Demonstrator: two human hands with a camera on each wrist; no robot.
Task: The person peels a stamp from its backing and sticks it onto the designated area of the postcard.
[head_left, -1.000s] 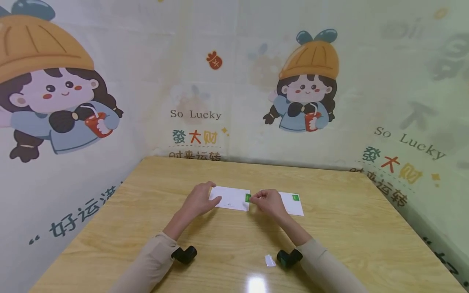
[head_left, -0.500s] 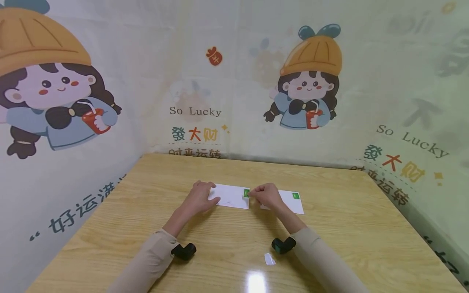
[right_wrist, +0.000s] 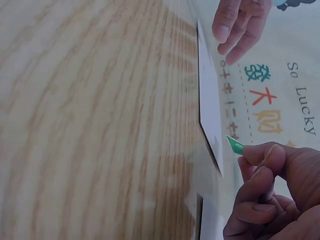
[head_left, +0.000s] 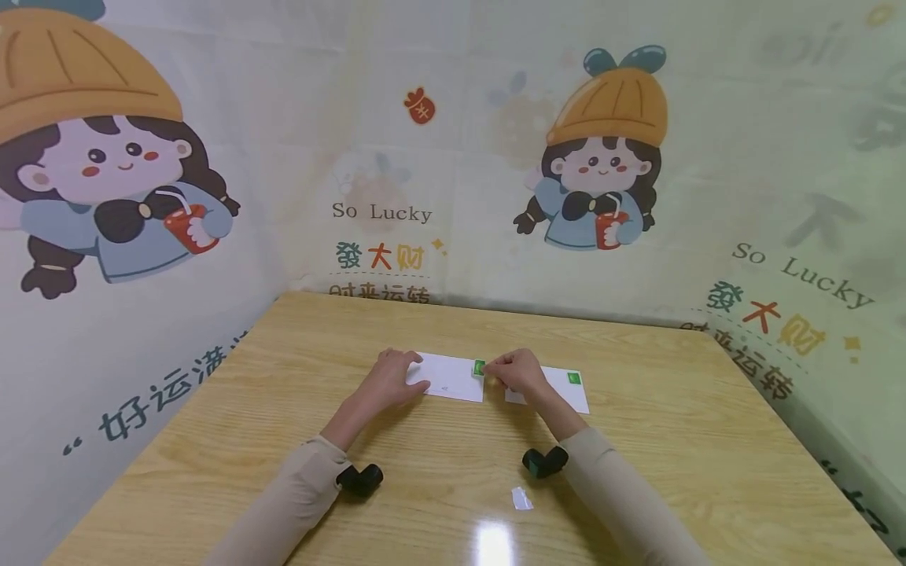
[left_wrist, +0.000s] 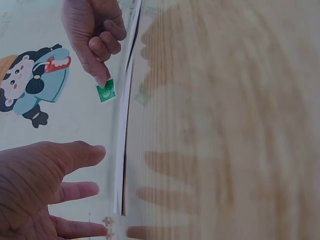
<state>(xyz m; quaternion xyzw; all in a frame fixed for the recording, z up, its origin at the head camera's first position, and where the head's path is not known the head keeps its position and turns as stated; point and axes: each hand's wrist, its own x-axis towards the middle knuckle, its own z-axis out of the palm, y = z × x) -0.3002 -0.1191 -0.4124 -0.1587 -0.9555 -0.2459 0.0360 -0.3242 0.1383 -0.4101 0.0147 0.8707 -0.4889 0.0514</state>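
A white envelope lies flat toward the back of the table, seen nearly edge-on in both wrist views. My left hand is at its left end, thumb and fingers spread around that end. In the left wrist view those fingers look straight and apart. Between thumb and forefinger, my right hand pinches a small green stamp by its edge. The stamp is close over the envelope's upper right corner. Partly under my right hand in the head view, a second white envelope bears another green stamp in its upper right corner.
A small shiny whitish scrap lies on the wooden table near the right forearm. Dark wrist cameras sit on both sleeves. Behind the table's back edge hangs a printed cloth with cartoon figures.
The right hand has moved the pinched stamp slightly farther back, toward the envelope's top right corner. The left hand has stayed at the envelope's left end. The head view has shifted a little.
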